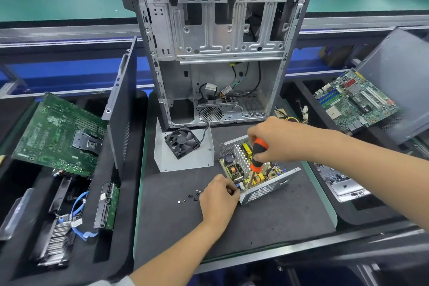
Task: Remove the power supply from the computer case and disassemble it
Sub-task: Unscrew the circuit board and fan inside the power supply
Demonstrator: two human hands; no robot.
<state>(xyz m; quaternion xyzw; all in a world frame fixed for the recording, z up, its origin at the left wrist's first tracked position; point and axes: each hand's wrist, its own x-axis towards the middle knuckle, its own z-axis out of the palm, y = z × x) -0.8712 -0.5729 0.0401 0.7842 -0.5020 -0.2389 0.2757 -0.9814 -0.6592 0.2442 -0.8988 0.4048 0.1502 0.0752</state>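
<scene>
The opened power supply (267,189) lies on the black mat in front of the upright, emptied computer case (216,53). Its circuit board with a finned heatsink (241,160) is exposed. My right hand (276,139) grips an orange-and-black screwdriver (257,155), its shaft pointing down into the board's near corner. My left hand (219,195) rests at the supply's near-left corner, fingers curled against its edge. The supply's cover (183,160) lies to the left with a black fan (182,141) on it, its wire leading to the case.
Several small screws (191,196) lie loose on the black mat (255,227) left of my left hand. A green motherboard (58,137), a side panel (123,109) and drives fill the left tray. Another motherboard (355,100) sits at the right.
</scene>
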